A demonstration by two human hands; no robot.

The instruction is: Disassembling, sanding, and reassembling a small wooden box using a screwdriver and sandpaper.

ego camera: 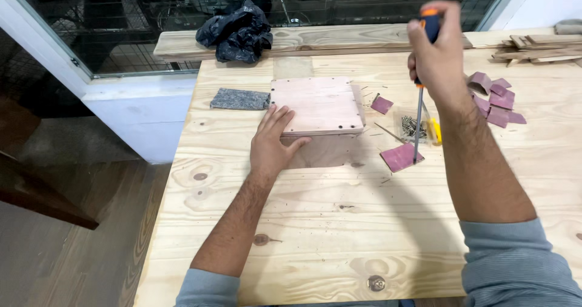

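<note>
A small square wooden box (pixel 318 106) with screw holes near its edges sits on the pine workbench (pixel 339 222). My left hand (pixel 273 140) lies flat against the box's near left corner, fingers together. My right hand (pixel 438 52) is raised above the bench and grips a screwdriver (pixel 419 113) by its orange and black handle. The shaft points down, with its tip over a dark red piece of sandpaper (pixel 400 157). A small pile of screws (pixel 412 125) lies beside a yellow object (pixel 434 130), just right of the box.
A grey sanding block (pixel 240 99) lies left of the box. More dark red sandpaper pieces (pixel 494 98) are scattered at the right. A black plastic bag (pixel 237 31) rests on a plank at the back. Wood offcuts (pixel 539 46) are stacked far right. The bench's left edge drops to the floor.
</note>
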